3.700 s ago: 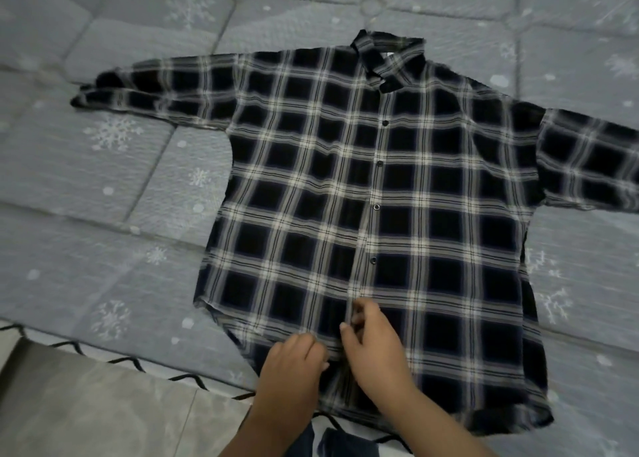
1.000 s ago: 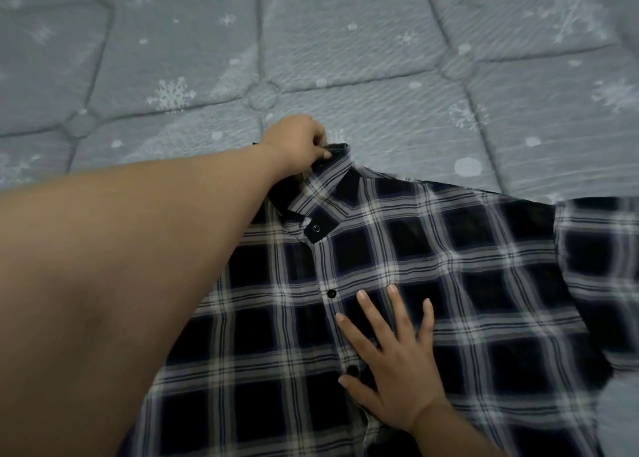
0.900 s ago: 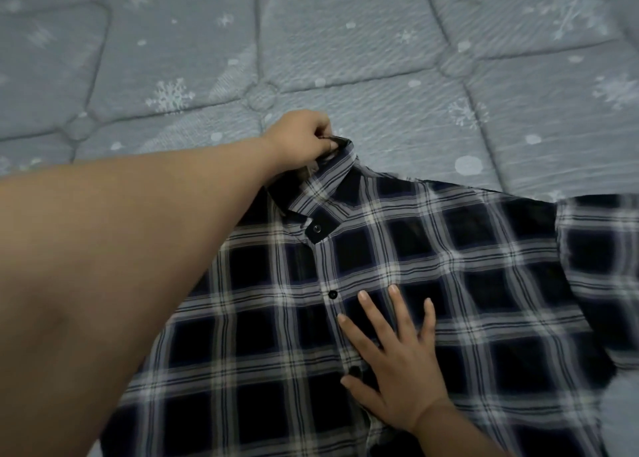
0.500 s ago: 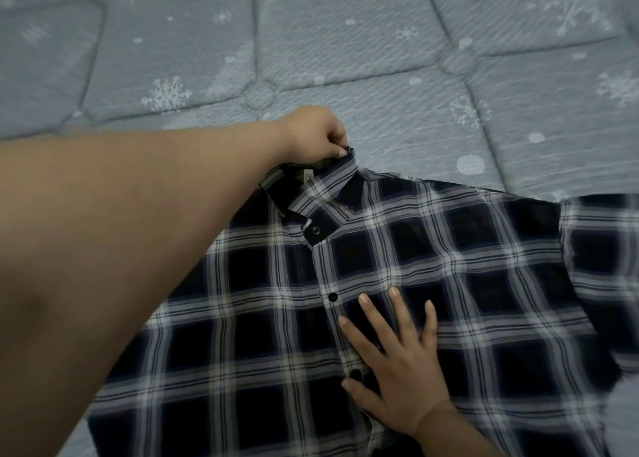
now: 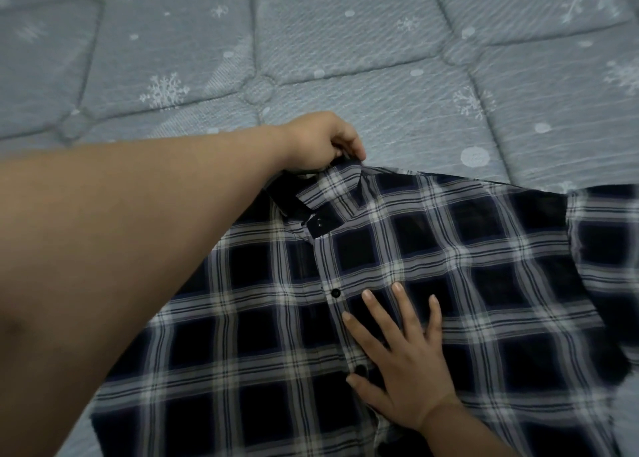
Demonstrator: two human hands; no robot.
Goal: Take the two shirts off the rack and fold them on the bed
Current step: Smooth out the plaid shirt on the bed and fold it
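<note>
Grey-blue quilted mattress (image 5: 345, 42) with white snowflake print, navy-and-white plaid shirt (image 5: 449, 283) lying flat on it, left hand (image 5: 318, 142) pinching the collar (image 5: 332, 190), right hand (image 5: 404, 360) pressing beside the button placket (image 5: 337, 294), fingers spread, no readable label.

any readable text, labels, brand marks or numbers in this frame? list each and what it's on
None readable.
Plaid shirt: no print or logo shows; a pale sliver inside the collar, under the left hand, may be a tag, too hidden to tell.
Buttons: plain, no marking to make out.
Bed cover: only snowflake and dot patterns, no writing.
</note>
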